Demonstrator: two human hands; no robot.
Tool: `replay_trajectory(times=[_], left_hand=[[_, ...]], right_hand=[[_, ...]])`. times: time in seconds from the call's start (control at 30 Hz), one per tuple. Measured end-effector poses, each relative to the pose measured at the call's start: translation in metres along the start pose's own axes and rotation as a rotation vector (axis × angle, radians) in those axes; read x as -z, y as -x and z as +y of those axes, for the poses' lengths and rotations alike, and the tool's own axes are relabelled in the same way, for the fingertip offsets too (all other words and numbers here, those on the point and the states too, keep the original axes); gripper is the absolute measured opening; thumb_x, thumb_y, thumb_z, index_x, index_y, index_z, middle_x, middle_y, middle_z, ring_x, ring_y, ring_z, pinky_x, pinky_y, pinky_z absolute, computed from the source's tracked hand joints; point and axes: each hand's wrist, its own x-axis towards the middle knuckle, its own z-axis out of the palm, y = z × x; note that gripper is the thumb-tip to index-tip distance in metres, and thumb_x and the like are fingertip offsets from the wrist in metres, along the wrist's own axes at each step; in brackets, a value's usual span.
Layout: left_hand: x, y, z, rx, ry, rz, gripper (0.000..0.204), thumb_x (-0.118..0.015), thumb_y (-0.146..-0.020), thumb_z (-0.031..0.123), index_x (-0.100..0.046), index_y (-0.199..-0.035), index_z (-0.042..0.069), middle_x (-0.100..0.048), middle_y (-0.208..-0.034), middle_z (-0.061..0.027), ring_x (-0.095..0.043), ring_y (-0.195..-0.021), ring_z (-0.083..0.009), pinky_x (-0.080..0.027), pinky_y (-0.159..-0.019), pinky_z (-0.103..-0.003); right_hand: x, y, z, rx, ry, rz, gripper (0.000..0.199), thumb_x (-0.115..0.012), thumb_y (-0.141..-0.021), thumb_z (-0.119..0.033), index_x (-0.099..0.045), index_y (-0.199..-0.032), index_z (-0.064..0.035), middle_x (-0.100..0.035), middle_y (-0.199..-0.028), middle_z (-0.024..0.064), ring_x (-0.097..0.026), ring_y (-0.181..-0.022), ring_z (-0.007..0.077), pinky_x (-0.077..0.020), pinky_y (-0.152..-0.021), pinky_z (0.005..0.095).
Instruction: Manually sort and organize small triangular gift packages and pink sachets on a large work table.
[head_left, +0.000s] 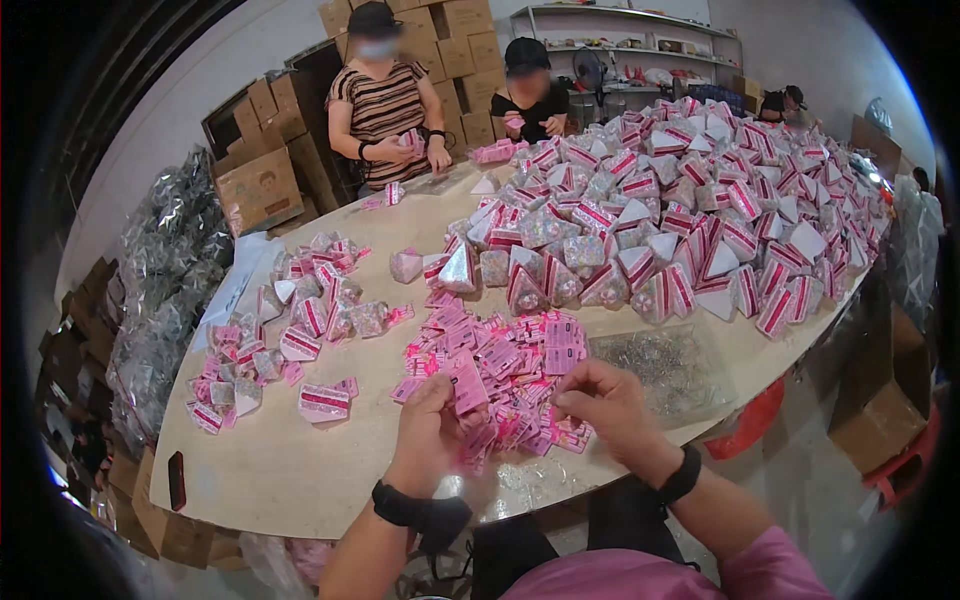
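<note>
A pink printed card (465,382) is pinched between the thumb and fingers of my left hand (425,430). My right hand (612,408) is closed in a pinch just to the right of it; whatever its fingertips may hold is too small to make out. Under and beyond both hands lies a loose heap of pink cards (508,352). Beside my right hand stands a shallow clear tray (714,368) with many thin metallic pieces in it.
A big mound of wedge-shaped glittery packages (640,215) fills the table's far right. Fewer packages (300,343) lie at left, near a dark phone (177,480) on the edge. Across the table, a person in stripes (388,110) and another in black (530,98) handle pink items.
</note>
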Motion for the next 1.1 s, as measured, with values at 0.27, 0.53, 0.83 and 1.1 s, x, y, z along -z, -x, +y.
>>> replay_trajectory(times=[0.27, 0.53, 0.83, 1.1], left_hand=[[-0.026, 0.007, -0.01, -0.012, 0.107, 0.121, 0.016, -0.046, -0.095, 0.017, -0.053, -0.101, 0.003, -0.06, -0.096, -0.0093, -0.063, -0.088, -0.0269, -0.054, -0.064, -0.031], [-0.025, 0.004, -0.016, -0.03, 0.109, 0.136, 0.015, -0.045, -0.095, 0.015, -0.052, -0.101, 0.003, -0.061, -0.097, -0.0093, -0.062, -0.088, -0.0243, -0.054, -0.064, -0.031], [-0.024, 0.002, -0.019, -0.01, 0.107, 0.186, 0.013, -0.046, -0.095, 0.015, -0.053, -0.101, 0.005, -0.06, -0.094, -0.0076, -0.06, -0.083, -0.0189, -0.052, -0.066, -0.03], [-0.025, 0.01, -0.036, 0.059, 0.089, 0.109, 0.011, -0.044, -0.095, 0.014, -0.049, -0.096, 0.004, -0.055, -0.088, -0.0062, -0.057, -0.075, -0.0156, -0.052, -0.066, -0.03]], right_hand=[[-0.022, -0.015, 0.035, 0.087, -0.027, 0.098, 0.007, -0.061, -0.083, 0.0, -0.056, -0.088, -0.0011, -0.056, -0.074, 0.0006, -0.053, -0.065, 0.0061, -0.0442, -0.058, 0.0206], [-0.023, -0.02, 0.042, 0.019, -0.19, 0.054, 0.006, -0.061, -0.085, -0.001, -0.057, -0.089, -0.0015, -0.057, -0.074, 0.0017, -0.054, -0.063, 0.0079, -0.046, -0.057, 0.0211], [-0.023, -0.019, 0.044, -0.013, -0.226, 0.046, 0.006, -0.06, -0.084, 0.0, -0.057, -0.088, -0.0012, -0.057, -0.076, 0.0024, -0.054, -0.064, 0.0079, -0.0455, -0.057, 0.0207], [-0.038, -0.025, 0.046, 0.256, -0.083, 0.031, 0.006, -0.06, -0.084, -0.005, -0.058, -0.09, -0.0025, -0.056, -0.102, 0.0043, -0.053, -0.082, 0.0088, -0.0449, -0.068, 0.022]])
